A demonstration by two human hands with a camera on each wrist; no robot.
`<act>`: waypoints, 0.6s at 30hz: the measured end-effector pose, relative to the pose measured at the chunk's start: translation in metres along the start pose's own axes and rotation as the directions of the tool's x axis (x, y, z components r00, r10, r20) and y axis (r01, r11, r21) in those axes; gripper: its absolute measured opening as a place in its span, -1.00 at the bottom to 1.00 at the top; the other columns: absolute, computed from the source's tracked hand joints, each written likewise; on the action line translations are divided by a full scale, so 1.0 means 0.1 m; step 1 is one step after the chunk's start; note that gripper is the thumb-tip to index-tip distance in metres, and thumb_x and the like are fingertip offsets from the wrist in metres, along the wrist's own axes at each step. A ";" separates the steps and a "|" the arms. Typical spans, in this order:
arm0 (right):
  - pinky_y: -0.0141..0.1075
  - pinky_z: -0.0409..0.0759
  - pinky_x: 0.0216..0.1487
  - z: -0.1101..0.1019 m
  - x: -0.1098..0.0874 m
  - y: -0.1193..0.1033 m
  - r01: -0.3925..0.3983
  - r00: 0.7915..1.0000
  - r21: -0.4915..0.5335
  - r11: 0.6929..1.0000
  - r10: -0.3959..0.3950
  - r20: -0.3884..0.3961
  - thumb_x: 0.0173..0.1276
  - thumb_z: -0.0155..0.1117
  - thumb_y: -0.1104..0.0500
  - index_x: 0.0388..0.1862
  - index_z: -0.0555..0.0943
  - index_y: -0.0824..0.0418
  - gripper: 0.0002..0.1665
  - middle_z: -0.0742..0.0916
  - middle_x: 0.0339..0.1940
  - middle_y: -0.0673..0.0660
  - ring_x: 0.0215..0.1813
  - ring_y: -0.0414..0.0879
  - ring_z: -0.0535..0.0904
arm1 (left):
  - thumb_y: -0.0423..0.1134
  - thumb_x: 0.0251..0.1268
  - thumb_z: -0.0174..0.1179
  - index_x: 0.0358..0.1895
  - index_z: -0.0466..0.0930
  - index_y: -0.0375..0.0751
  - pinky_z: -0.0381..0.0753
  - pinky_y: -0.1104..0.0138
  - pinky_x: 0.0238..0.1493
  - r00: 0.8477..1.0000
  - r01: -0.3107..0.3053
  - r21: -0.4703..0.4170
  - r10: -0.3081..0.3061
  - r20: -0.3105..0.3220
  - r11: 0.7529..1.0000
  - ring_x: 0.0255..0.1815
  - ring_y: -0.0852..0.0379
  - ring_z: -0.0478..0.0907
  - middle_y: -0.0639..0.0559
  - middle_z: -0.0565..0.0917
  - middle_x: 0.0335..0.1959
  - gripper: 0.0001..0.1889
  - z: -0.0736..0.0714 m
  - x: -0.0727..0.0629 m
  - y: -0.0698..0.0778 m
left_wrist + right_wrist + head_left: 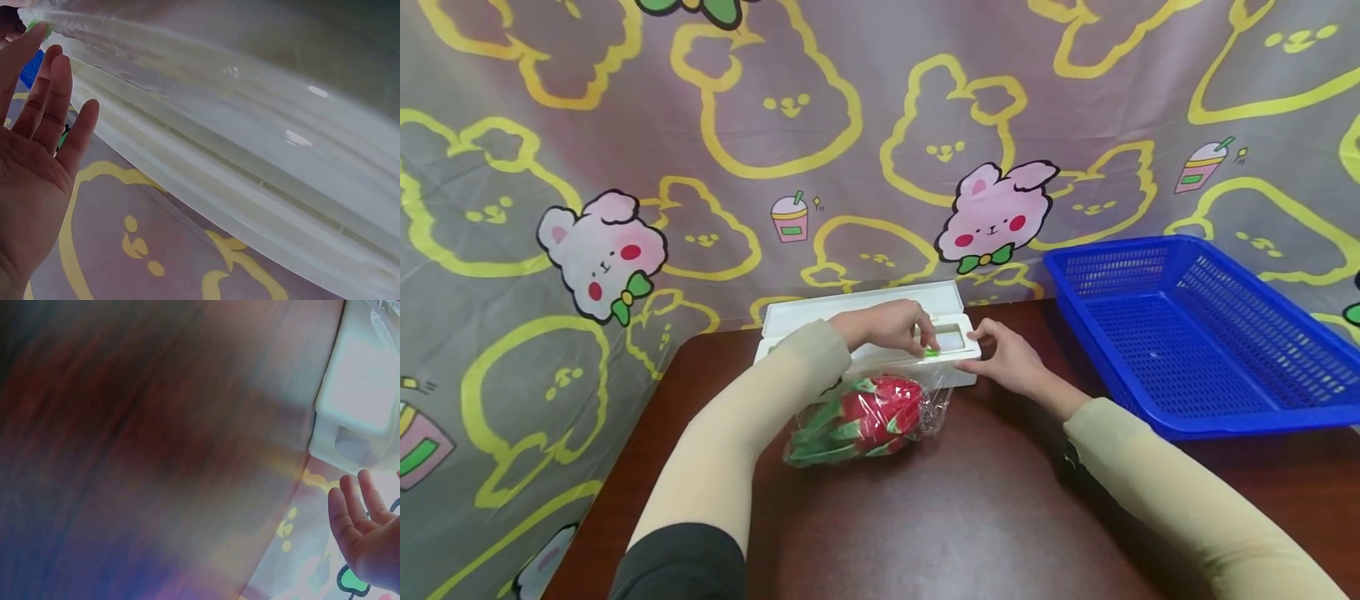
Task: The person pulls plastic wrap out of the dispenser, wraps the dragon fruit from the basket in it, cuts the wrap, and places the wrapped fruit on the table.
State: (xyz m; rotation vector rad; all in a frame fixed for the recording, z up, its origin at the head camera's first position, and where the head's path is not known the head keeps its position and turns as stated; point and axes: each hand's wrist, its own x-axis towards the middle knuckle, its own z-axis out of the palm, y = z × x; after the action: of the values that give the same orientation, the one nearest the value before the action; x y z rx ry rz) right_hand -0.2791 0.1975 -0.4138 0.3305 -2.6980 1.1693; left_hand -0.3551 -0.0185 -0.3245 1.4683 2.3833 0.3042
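A white cling film dispenser box [865,307] lies along the back of the table with its lid raised. Near the box's right end, my left hand [898,323] pinches a small green slider [932,352], which also shows at the left wrist view's upper left [39,30]. My right hand [1011,363] grips that same end between thumb and fingers; in the right wrist view several fingers [353,512] appear beside the box's end. In front of the box sits a red and green dragon fruit [883,410], covered by clear cling film [936,400] that stretches up to the box.
A blue plastic basket [1138,421] stands at the right, close to my right forearm. The dark brown wooden table [955,517] meets a patterned cloth [865,200] hanging behind it and on the left.
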 end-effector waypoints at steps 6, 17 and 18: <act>-0.06 0.52 -0.18 -0.01 -0.01 -0.03 -0.013 1.000 -0.023 1.000 0.013 0.001 0.06 0.57 -0.05 -0.13 0.49 0.15 -0.45 0.70 0.00 0.26 0.01 0.14 0.63 | -0.37 0.14 0.37 -0.15 0.77 -0.17 0.53 0.42 -0.26 1.000 0.010 -0.020 -0.010 -0.007 1.000 -0.35 0.19 0.61 0.07 0.72 -0.30 -0.80 0.00 -0.06 -0.01; -0.08 0.49 -0.19 0.00 -0.01 0.00 -0.025 1.000 -0.039 0.999 0.025 -0.002 0.06 0.56 -0.08 -0.11 0.48 0.14 -0.43 0.70 0.01 0.27 0.01 0.14 0.62 | -0.37 0.14 0.37 -0.18 0.77 -0.16 0.53 0.42 -0.26 1.000 0.023 -0.023 -0.023 -0.016 0.999 -0.34 0.20 0.61 0.09 0.72 -0.32 -0.83 0.02 -0.18 -0.11; -0.09 0.49 -0.20 -0.01 -0.01 0.00 -0.026 1.000 -0.042 0.999 0.025 -0.006 0.06 0.56 -0.08 -0.11 0.48 0.14 -0.43 0.70 0.00 0.27 0.01 0.14 0.62 | -0.38 0.14 0.37 -0.18 0.77 -0.16 0.54 0.42 -0.27 0.999 0.027 -0.031 -0.028 -0.021 0.999 -0.35 0.20 0.61 0.09 0.71 -0.32 -0.83 0.02 -0.20 -0.12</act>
State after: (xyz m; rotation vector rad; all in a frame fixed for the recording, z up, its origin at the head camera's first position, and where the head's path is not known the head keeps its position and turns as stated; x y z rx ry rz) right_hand -0.2777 0.1988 -0.4136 0.2874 -2.7258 1.1173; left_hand -0.3560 -0.0420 -0.3273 1.4243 2.4031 0.3500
